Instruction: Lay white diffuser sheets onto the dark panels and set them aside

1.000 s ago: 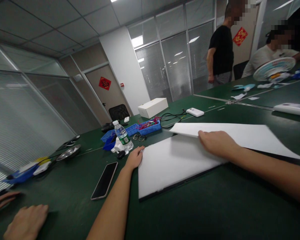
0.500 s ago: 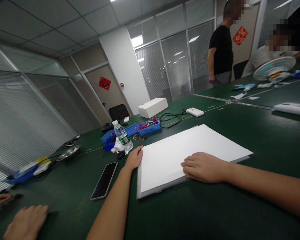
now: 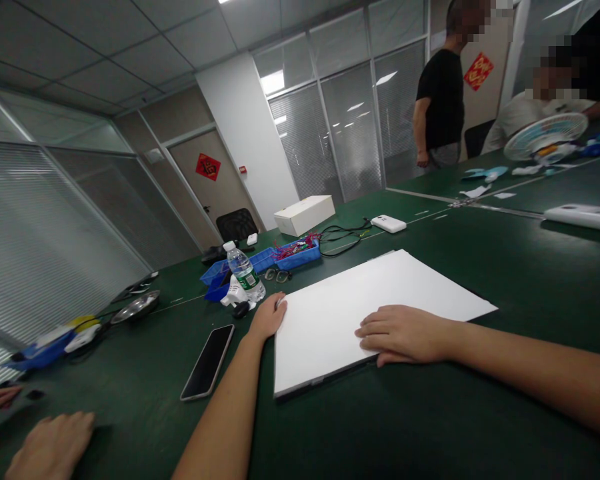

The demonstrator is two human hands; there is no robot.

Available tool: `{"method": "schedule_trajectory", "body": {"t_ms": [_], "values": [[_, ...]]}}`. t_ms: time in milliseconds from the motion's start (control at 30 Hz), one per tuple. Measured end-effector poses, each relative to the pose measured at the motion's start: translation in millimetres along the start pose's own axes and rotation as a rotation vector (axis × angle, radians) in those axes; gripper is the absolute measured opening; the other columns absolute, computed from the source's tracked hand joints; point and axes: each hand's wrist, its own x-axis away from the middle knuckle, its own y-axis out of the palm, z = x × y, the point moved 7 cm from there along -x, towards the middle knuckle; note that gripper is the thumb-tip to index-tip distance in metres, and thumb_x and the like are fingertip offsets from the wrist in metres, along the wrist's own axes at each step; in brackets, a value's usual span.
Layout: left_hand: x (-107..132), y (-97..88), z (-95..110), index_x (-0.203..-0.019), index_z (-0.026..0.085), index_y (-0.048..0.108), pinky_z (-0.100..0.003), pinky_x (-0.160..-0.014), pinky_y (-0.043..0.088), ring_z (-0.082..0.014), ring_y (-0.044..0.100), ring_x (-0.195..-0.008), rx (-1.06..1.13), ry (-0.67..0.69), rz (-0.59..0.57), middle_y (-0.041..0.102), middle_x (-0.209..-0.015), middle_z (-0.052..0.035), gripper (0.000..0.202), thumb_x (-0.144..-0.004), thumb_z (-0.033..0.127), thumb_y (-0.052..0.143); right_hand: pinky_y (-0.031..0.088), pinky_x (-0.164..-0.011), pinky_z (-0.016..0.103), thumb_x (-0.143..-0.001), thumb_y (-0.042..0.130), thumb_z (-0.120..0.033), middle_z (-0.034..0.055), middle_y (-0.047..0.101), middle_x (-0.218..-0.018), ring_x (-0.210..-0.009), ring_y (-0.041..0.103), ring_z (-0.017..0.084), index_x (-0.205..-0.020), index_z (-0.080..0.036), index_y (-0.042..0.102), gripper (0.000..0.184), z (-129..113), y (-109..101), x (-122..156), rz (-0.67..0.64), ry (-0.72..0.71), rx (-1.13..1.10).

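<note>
A large white sheet of paper [image 3: 325, 313] lies flat over a thin board-like pad [image 3: 313, 385], whose edge shows along the near side. My right hand [image 3: 405, 333] rests on the sheet's near edge, fingers stretched out flat and the thumb at the border. At the far left corner, my left hand [image 3: 269, 315] touches the sheet's left edge with its fingers extended; part of the fingers is hidden. Left of that forearm lies a smartphone [image 3: 207, 362], its dark screen up.
Beyond my left hand stand a water bottle [image 3: 245, 272], a black mouse-like object [image 3: 241, 310], glasses [image 3: 279, 275] and a blue tray [image 3: 300, 253] of wires. A white box [image 3: 305, 215] is farther back. Another person's hand [image 3: 53, 443] rests at lower left.
The white sheet has slid left over the pad, so their left and near edges now nearly line up. My right hand shifted slightly left with it; my left hand stayed at the corner.
</note>
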Motion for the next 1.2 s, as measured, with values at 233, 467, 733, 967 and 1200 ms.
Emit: {"method": "schedule_trajectory", "body": {"t_ms": [233,467,733,967,1200], "values": [[1.3,-2.3,1.5,-0.126,0.016,0.065,-0.041,-0.113,0.044,-0.0269,0.061,-0.129,0.006,-0.017,0.015,0.065,-0.14,-0.0123,0.04,-0.096,0.039,0.051,0.045,-0.097,0.04,-0.103,0.047,-0.048,0.0117,0.064,-0.133,-0.12,0.06,0.024,-0.134,-0.018,0.061,0.045,3.2,0.4,1.9,0.017,0.011,-0.044],[1.8,-2.6,3.2,-0.13,0.013,0.063,-0.043,-0.115,0.042,-0.0288,0.06,-0.131,-0.001,-0.021,0.006,0.063,-0.142,-0.0146,0.045,-0.093,0.036,0.054,0.042,-0.106,0.042,-0.097,0.056,-0.054,0.0124,0.059,-0.142,-0.13,0.055,0.025,-0.145,-0.019,0.053,0.06,4.3,-2.4,1.8,0.004,0.048,-0.139],[-0.1,0.6,1.9,-0.13,0.012,0.067,-0.043,-0.119,0.037,-0.0294,0.056,-0.136,0.014,-0.007,-0.009,0.062,-0.144,-0.0148,0.049,-0.09,0.038,0.055,0.044,-0.104,0.046,-0.099,0.052,-0.049,0.0129,0.063,-0.136,-0.125,0.058,0.026,-0.139,-0.016,0.058,0.052,-0.3,-7.8,1.1,0.092,0.037,0.072],[-1.4,0.8,-4.7,-0.127,0.015,0.069,-0.045,-0.121,0.035,-0.0315,0.054,-0.138,0.105,-0.042,-0.01,0.062,-0.145,-0.0133,0.051,-0.087,0.044,0.059,0.052,-0.092,0.038,-0.094,0.062,-0.024,0.0078,0.071,-0.117,-0.103,0.066,0.02,-0.118,-0.016,0.068,0.026,-27.7,-21.9,4.4,0.3,-0.274,0.379],[-2.0,-5.0,-5.0,-0.119,0.018,0.075,-0.048,-0.124,0.028,-0.0292,0.048,-0.144,0.238,-0.023,-0.08,0.064,-0.142,-0.0091,0.06,-0.094,0.058,0.039,0.055,-0.071,0.032,-0.089,0.067,-0.023,0.0103,0.072,-0.117,-0.099,0.068,0.021,-0.105,-0.017,0.07,0.018,-28.3,-46.5,10.3,0.427,-0.329,0.536]]}}
